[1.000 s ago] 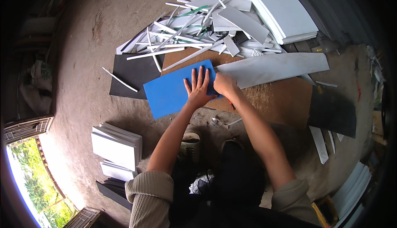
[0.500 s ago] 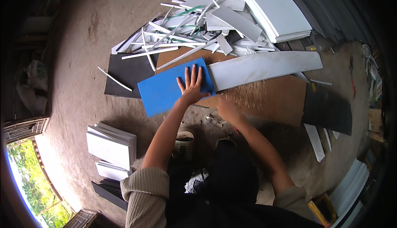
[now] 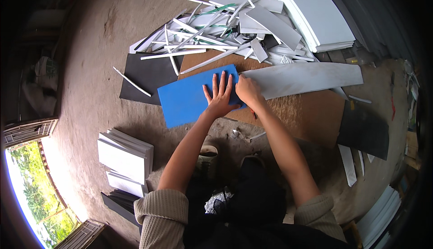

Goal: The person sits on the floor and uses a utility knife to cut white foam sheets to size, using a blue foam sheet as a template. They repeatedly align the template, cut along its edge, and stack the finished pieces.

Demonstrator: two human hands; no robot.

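Note:
A blue rectangular sheet [image 3: 191,95] lies over the left end of a long pale grey-white strip [image 3: 311,77]. My left hand [image 3: 219,101] presses flat on the sheet, fingers spread, near its right edge. At the upper part of that edge, my right hand [image 3: 248,91] is closed in a fist against the strip. The red-and-black end of a slim tool [image 3: 253,113] shows below the fist; its working tip is hidden. Underneath is a brown board [image 3: 315,116] with a scored, frayed surface.
Beyond the board is a heap of white offcuts [image 3: 203,34], with stacked large white sheets [image 3: 318,14] at its right. Dark panels [image 3: 144,75] flank the board. White pieces [image 3: 122,154] are stacked at the left, near my shoes [image 3: 207,154].
My right hand has moved away from me, from the near end of the blue sheet's right edge to its far end. My left hand stays flat on the sheet. The whole view has shifted slightly.

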